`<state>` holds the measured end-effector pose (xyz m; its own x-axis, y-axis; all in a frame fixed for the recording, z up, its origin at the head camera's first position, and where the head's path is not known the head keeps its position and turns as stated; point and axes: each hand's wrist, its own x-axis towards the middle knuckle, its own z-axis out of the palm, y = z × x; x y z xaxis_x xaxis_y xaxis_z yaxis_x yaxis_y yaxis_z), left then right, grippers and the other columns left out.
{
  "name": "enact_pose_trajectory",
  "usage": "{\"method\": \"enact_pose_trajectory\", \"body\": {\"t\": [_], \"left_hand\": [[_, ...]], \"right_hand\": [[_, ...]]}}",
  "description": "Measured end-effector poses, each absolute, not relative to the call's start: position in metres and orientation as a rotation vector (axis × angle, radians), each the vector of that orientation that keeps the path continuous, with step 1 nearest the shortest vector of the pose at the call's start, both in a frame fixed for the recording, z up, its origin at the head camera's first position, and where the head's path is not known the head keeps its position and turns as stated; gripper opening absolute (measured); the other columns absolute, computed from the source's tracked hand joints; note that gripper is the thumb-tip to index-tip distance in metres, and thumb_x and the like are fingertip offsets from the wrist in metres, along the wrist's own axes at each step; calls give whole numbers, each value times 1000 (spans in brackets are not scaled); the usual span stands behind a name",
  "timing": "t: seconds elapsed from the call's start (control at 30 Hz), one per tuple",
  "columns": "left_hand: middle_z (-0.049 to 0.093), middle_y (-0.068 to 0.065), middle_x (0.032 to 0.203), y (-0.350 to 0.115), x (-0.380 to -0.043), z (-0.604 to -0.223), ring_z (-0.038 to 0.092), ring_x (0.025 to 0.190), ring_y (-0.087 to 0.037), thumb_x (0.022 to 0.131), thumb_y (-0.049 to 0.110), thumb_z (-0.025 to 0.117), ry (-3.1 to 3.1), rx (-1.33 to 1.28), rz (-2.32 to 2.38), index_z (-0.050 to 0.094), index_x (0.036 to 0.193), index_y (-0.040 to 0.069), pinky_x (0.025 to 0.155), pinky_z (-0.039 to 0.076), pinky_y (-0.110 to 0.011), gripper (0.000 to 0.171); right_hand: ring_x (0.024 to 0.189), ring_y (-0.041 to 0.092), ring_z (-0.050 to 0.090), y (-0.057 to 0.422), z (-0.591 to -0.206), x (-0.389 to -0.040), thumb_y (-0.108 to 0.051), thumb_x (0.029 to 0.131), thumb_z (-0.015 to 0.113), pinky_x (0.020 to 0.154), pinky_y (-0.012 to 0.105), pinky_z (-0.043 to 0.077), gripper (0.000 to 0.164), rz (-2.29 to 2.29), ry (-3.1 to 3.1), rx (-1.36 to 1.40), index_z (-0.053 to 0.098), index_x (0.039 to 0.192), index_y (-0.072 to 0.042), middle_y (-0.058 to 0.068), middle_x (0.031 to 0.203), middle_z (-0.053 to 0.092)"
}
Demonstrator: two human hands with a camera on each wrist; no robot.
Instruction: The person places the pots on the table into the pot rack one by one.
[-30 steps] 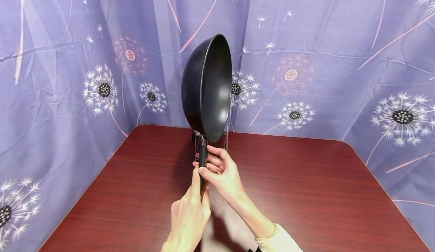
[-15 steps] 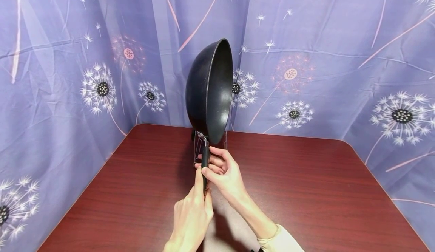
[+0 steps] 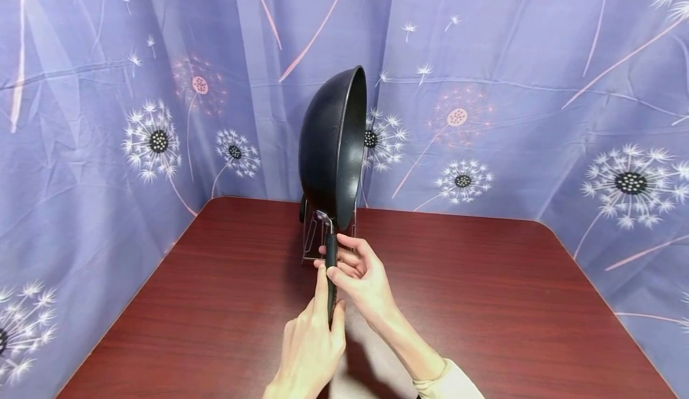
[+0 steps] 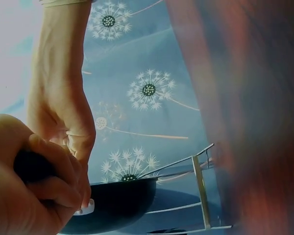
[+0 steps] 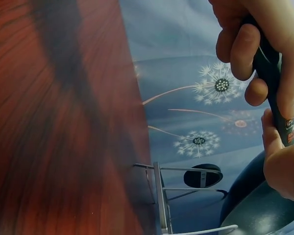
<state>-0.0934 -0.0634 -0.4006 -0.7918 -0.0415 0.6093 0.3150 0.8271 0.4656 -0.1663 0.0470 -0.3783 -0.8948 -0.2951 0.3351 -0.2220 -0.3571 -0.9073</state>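
A black wok (image 3: 325, 142) stands on edge in the head view, its hollow side facing right and its rim almost edge-on. Both hands hold its black handle (image 3: 331, 249). My left hand (image 3: 312, 342) grips the end nearest me, with the index finger lying straight along the handle. Further up, by the metal joint, my right hand (image 3: 368, 282) pinches the handle between thumb and fingers. Under and behind the bowl is a wire rack (image 5: 159, 196). In the left wrist view the left fingers curl round the dark handle end (image 4: 32, 166).
A dark red wood-grain table (image 3: 484, 303) lies under the hands. Purple cloth (image 3: 452, 34) printed with dandelions hangs round it. A black oval piece (image 5: 203, 175) is fixed on or beside the rack, at its far left in the head view.
The wok has come down and slightly right, and its rim has turned more edge-on. Both hands have shifted a little right with the handle, keeping their grip.
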Motion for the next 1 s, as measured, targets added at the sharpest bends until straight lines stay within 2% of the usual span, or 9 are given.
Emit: {"method": "enact_pose_trajectory", "body": {"t": [0.23, 0.37, 0.53, 0.73, 0.9, 1.0], "left_hand": [[74, -6, 107, -61, -93, -403, 70, 72, -27, 95, 16, 63, -2429, -215, -895, 31, 156, 13, 58, 52, -41, 69], [74, -3, 106, -60, -94, -405, 70, 72, -25, 94, 14, 63, -2435, -219, -905, 31, 156, 13, 58, 52, -41, 70], [73, -2, 102, -59, -94, -407, 69, 71, -24, 93, 13, 64, -2438, -223, -913, 31, 156, 14, 58, 52, -40, 71], [73, -2, 101, -59, -92, -408, 69, 73, -23, 94, 13, 63, -2455, -222, -947, 29, 156, 17, 58, 51, -39, 72], [73, -7, 111, -58, -93, -409, 70, 77, -24, 94, 12, 63, -2464, -229, -1011, 30, 155, 18, 60, 52, -39, 70], [72, -8, 114, -57, -93, -410, 71, 80, -25, 94, 11, 62, -2483, -224, -1038, 30, 155, 18, 62, 52, -40, 70]], "right_hand": [[106, 21, 72, 51, -381, -165, 9, 87, 63, 90, 29, 57, 60, -2459, 1751, -692, 37, 140, 5, 37, 133, 54], [107, 21, 72, 53, -383, -165, 8, 87, 63, 89, 29, 58, 61, -2447, 1747, -688, 35, 141, 5, 34, 133, 56], [107, 21, 72, 54, -385, -165, 8, 87, 63, 89, 29, 58, 60, -2459, 1731, -706, 35, 141, 5, 39, 134, 52], [107, 23, 72, 55, -389, -164, 8, 87, 63, 90, 30, 58, 60, -2459, 1742, -711, 35, 140, 5, 29, 131, 60], [106, 22, 72, 56, -391, -163, 8, 88, 61, 91, 30, 57, 59, -2466, 1753, -694, 34, 140, 6, 39, 133, 53], [106, 21, 72, 57, -393, -162, 8, 88, 61, 91, 29, 57, 59, -2460, 1769, -673, 34, 140, 5, 40, 134, 52]]}}
